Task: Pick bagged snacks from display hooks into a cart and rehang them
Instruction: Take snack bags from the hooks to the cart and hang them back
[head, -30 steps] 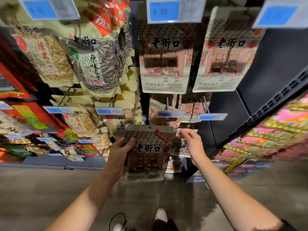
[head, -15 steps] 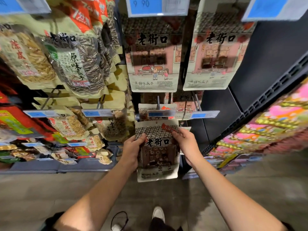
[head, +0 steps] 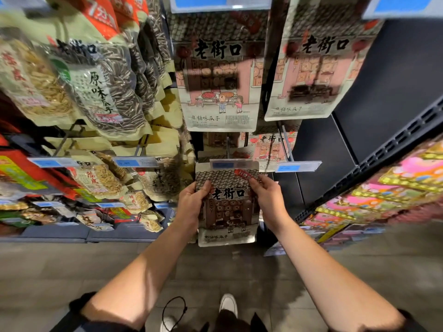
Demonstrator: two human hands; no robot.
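A brown and cream bag of sunflower seeds (head: 226,212) with a tiled-roof drawing and a red corner label is held upright in front of the lower display hook (head: 228,149). My left hand (head: 193,202) grips its left edge, thumb on the front. My right hand (head: 266,195) pinches its upper right corner. The bag's top edge sits right at the hook's blue price tag (head: 231,164). More bags of the same brand hang behind it and above (head: 217,73).
Clear bags of striped seeds (head: 105,89) and yellow snack bags crowd the hooks to the left. A second lower hook with a price tag (head: 297,167) juts out on the right. A dark shelf edge (head: 374,159) with bright packets runs down the right. Grey floor lies below.
Both hands lifted the bag up towards the lower hook; its top has risen to the price tag. My right hand, free one second ago, now holds the bag's upper right corner.
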